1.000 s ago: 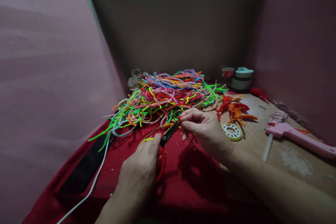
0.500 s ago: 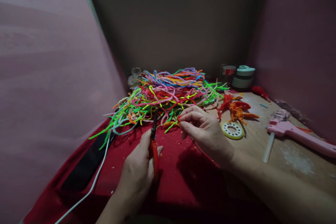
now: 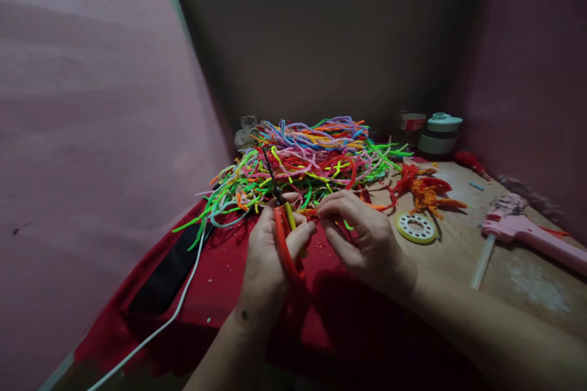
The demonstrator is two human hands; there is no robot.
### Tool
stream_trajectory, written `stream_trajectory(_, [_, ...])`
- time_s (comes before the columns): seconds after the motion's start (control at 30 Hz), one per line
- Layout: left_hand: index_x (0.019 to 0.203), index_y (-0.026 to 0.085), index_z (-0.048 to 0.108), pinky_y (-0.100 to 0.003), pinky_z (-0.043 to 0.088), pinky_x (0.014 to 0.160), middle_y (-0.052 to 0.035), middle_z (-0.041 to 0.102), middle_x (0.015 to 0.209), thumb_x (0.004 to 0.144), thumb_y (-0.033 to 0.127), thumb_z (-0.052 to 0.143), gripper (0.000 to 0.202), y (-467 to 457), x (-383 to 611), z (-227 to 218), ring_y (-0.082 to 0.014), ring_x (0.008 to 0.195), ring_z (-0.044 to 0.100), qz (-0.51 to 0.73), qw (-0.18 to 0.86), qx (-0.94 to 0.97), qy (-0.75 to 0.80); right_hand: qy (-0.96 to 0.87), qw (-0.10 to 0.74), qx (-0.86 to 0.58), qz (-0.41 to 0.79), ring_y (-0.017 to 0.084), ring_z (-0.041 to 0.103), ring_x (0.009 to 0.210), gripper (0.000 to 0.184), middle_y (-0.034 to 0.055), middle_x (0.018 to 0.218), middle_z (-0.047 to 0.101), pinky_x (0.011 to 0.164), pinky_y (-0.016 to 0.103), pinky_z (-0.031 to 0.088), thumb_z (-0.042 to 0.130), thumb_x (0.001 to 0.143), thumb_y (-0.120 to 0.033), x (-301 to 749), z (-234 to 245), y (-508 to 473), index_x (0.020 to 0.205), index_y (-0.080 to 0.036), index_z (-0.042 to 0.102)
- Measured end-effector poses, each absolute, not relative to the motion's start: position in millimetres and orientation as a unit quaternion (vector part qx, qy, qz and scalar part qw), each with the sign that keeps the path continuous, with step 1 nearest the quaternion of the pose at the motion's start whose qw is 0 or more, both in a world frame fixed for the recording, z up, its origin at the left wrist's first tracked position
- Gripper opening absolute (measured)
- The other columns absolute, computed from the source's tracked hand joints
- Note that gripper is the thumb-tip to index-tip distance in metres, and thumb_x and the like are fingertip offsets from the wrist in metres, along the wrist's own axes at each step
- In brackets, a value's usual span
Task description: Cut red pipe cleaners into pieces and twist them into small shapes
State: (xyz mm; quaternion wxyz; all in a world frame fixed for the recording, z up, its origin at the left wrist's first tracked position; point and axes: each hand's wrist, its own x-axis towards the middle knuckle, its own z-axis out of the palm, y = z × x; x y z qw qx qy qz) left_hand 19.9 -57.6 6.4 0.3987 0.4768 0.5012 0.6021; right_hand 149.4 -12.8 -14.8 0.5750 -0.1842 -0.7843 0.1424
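Note:
My left hand [image 3: 270,250] is wrapped round a pair of pliers [image 3: 285,244] with red and yellow handles, their long dark jaws pointing up and away toward the pile. Its thumb reaches toward a small red piece of pipe cleaner [image 3: 312,214] between the two hands. The fingertips of my right hand [image 3: 362,238] are pinched at that red piece; how much they cover is hidden. Just behind both hands lies a big tangled pile of pipe cleaners [image 3: 312,156] in many colours.
On the red cloth at left are a dark phone-like slab [image 3: 160,281] and a white cable [image 3: 183,299]. To the right lie orange-red twisted pipe cleaners [image 3: 428,192], a yellow-white ring spool [image 3: 416,228] and a pink glue gun [image 3: 527,226]. A mint-lidded container [image 3: 440,133] stands behind.
My left hand has turned and come up to my right hand, bringing the pliers' handles beside the red piece. The view has shifted slightly, so the scene sits further right.

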Motion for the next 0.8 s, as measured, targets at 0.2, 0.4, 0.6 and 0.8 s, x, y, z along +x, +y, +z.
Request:
stream_trajectory(0.2, [0.105, 0.017, 0.051, -0.019, 0.042, 0.052, 0.0039, 0.053, 0.068, 0.073, 0.019, 0.061, 0.033, -67, 8, 18, -0.0077, 0.055, 0.049, 0.57, 0.391, 0.514, 0.507, -0.815, 0.517, -0.221, 0.139, 0.015, 0.054, 0.074, 0.017, 0.0066, 0.078, 0.057, 0.065, 0.028, 0.045, 0.047, 0.085, -0.012, 150, -10, -14, 0.091, -0.015, 0.063])
stream_trajectory(0.4, [0.103, 0.015, 0.053, -0.021, 0.041, 0.048, 0.0038, 0.051, 0.061, 0.07, 0.018, 0.061, 0.035, -61, -6, 24, -0.009, 0.05, 0.048, 0.558, 0.429, 0.532, 0.471, -0.822, 0.463, -0.218, 0.251, 0.012, 0.054, 0.068, 0.018, 0.0026, 0.072, 0.057, 0.061, 0.024, 0.043, 0.048, 0.082, -0.011, 153, 1, -20, 0.078, -0.017, 0.065])
stream_trajectory(0.6, [0.1, 0.013, 0.057, -0.02, 0.04, 0.046, 0.0038, 0.05, 0.059, 0.071, 0.016, 0.061, 0.029, -55, -9, 22, -0.0075, 0.048, 0.046, 0.571, 0.441, 0.533, 0.442, -0.703, 0.436, -0.265, 0.496, 0.011, 0.054, 0.064, 0.007, 0.0004, 0.068, 0.063, 0.062, 0.025, 0.041, 0.059, 0.074, -0.017, 152, 5, -15, 0.074, -0.016, 0.066])
stream_trajectory(0.8, [0.104, 0.013, 0.055, -0.021, 0.041, 0.048, 0.0037, 0.053, 0.059, 0.069, 0.018, 0.064, 0.036, -51, -9, 22, -0.0089, 0.049, 0.049, 0.564, 0.442, 0.533, 0.45, -0.592, 0.406, -0.275, 0.639, 0.005, 0.039, 0.046, 0.007, -0.004, 0.054, 0.054, 0.046, 0.021, 0.029, 0.068, 0.066, -0.021, 152, -1, -11, 0.069, -0.015, 0.067])
